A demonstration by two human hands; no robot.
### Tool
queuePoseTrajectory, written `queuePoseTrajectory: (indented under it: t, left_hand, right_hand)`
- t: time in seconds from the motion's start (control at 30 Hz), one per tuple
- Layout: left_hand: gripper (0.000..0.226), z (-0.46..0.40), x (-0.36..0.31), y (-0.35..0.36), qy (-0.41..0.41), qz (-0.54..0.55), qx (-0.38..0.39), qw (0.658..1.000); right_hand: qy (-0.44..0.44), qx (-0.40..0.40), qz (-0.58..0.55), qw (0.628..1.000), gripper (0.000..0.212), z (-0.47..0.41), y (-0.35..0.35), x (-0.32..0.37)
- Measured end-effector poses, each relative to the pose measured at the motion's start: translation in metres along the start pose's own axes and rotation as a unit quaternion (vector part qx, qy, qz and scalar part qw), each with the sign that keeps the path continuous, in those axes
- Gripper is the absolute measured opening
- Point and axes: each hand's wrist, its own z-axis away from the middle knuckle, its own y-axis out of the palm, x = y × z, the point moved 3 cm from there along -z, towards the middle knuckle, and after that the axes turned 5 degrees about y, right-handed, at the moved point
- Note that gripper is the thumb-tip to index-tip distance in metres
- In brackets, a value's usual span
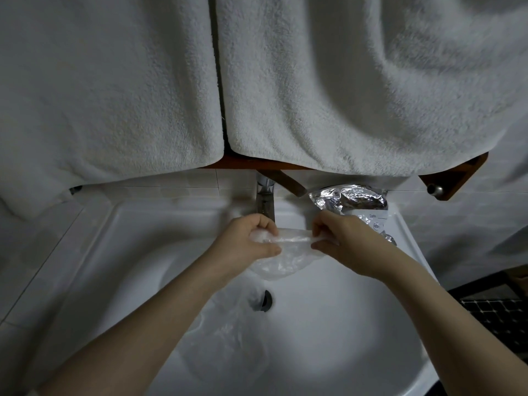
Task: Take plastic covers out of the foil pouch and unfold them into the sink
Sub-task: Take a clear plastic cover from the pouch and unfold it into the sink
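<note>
Over the white ceramic sink (100, 252), two bare hands stretch one clear, crinkled plastic cover (285, 252) between them, just in front of the single chrome tap (265, 201) at the sink's back edge. The left hand (245, 244) has fingers and thumb curled round the cover's left end; the right hand (343, 241) pinches its right end between thumb and fingers, and the loose film sags below both hands toward the basin. A second clear plastic cover (228, 332) lies spread in the sink's bowl, nearer the person than the dark drain hole (263, 300). One crumpled silver foil pouch (351, 200) rests on the sink's back right corner, just beyond the right hand. Above the sink hang two white terry towels (114, 95), side by side, over a brown wooden rack (454, 178).
</note>
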Motion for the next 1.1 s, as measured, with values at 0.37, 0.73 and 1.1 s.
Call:
queuePoseTrajectory:
  t: [0.37, 0.73, 1.1]
  left_hand:
    - [0.004, -0.006, 0.009, -0.008, 0.051, -0.005, -0.002, 0.999]
    - [0.015, -0.005, 0.008, -0.015, 0.001, 0.029, 0.113, 0.993]
    - [0.031, -0.017, -0.016, 0.018, 0.039, -0.085, 0.116, 0.989]
  right_hand:
    - [-0.041, -0.028, 0.014, 0.999, 0.008, -0.001, -0.006, -0.006]
    - [-0.017, -0.01, -0.069, 0.997, 0.029, 0.004, -0.01, -0.008]
    - [-0.01, -0.025, -0.063, 0.998, 0.025, -0.005, -0.025, 0.005]
